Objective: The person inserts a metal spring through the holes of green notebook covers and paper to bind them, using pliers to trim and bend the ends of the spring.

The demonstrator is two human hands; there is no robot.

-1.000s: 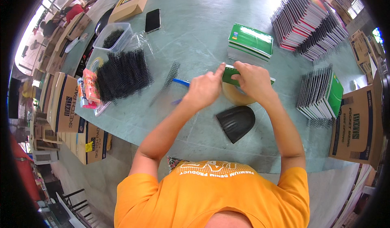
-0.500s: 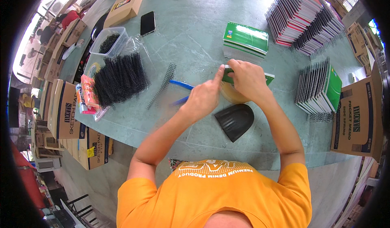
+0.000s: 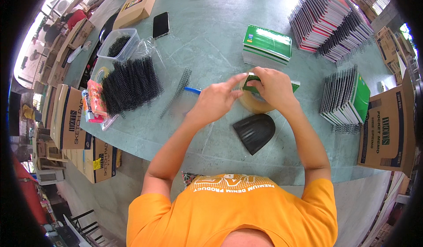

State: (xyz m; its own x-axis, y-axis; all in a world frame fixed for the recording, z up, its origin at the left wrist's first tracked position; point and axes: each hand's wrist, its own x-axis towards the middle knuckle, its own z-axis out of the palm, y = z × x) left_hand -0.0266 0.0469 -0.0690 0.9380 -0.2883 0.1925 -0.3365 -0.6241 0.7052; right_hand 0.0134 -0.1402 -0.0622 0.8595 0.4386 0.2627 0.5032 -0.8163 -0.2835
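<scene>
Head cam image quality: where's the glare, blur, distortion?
Head view: glare whitens the far part of the table and streaks the stacked green notebooks; head view: haze softens the lower end of the loose black coil; head view: fisheye bends the table's near edge, corners black.

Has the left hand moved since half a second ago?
Yes. The left hand has shifted slightly left, toward the loose black coil, which lies where it did, and now covers more of the blue tool.

There is one held notebook, one black phone, one clear tub and one black wedge.
</scene>
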